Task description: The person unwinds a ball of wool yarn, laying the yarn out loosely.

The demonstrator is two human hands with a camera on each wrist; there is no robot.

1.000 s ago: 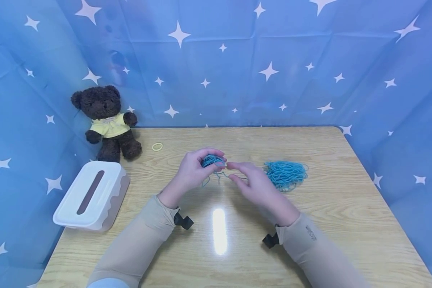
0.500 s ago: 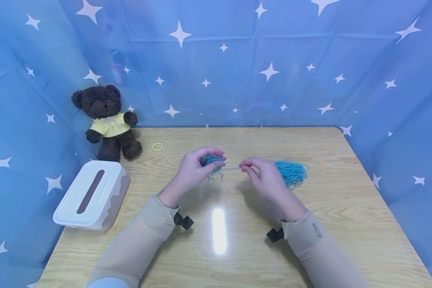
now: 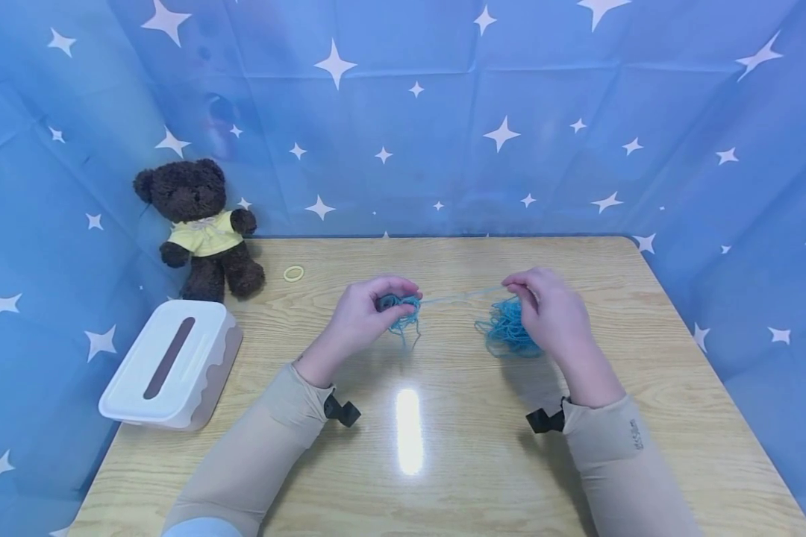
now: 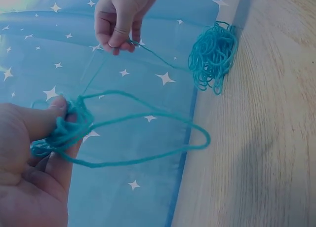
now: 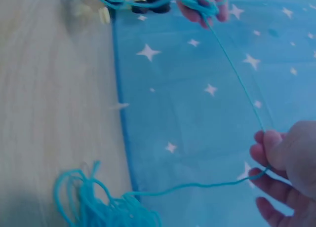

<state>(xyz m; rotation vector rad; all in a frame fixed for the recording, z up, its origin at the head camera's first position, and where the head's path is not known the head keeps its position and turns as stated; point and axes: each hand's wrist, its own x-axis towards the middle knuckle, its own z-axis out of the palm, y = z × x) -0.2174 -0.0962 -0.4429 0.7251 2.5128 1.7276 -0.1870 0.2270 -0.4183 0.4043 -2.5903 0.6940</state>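
Observation:
My left hand (image 3: 363,313) grips a small tangled bundle of turquoise yarn (image 4: 74,121) between thumb and fingers. A long loop of it droops out of the hand in the left wrist view. With thumb and forefinger, my right hand (image 3: 556,313) pinches a single strand of yarn (image 5: 237,74), which runs straight across to the bundle. From the right fingertips the same strand trails down to a larger loose pile of turquoise yarn (image 3: 507,332) on the table. In the head view the right hand partly covers that pile.
A white lidded box (image 3: 168,365) with a slot in its top stands at the table's left edge. Behind it a brown teddy bear (image 3: 204,224) in a yellow shirt leans by the curtain (image 3: 443,149). A yellow ring (image 3: 294,274) lies on the wooden table (image 3: 457,462).
My right hand has moved right and slightly away from me, drawing the strand out longer between the hands. The left hand has stayed nearly in place with its bundle.

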